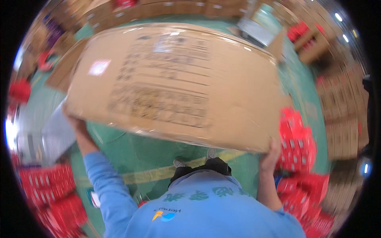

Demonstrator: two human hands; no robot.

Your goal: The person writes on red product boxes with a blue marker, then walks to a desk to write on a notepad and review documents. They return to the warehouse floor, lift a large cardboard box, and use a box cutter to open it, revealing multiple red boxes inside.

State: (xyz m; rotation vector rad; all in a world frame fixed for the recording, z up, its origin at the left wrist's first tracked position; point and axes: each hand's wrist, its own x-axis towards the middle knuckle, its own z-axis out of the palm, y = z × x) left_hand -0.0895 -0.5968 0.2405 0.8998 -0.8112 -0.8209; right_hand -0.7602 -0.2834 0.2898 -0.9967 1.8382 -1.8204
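Note:
A large cardboard box (238, 92), with printed writing, a small pinkish label and clear tape along its edges, is held up in front of me above the green floor. My left hand (74, 117) grips its lower left corner, the fingers partly hidden by the box. At the lower right corner my right hand (270, 154) holds the box, thumb on the printed face and the other fingers out of sight behind. The box tilts a little down to the right.
Red packages (294, 145) are stacked at my right, and more red packages (47, 184) at my left. Piled cartons (342, 119) stand at the far right. Further cartons (178, 9) line the back. An opened carton (314, 47) holds red items. A yellow line (148, 175) crosses the floor near my feet.

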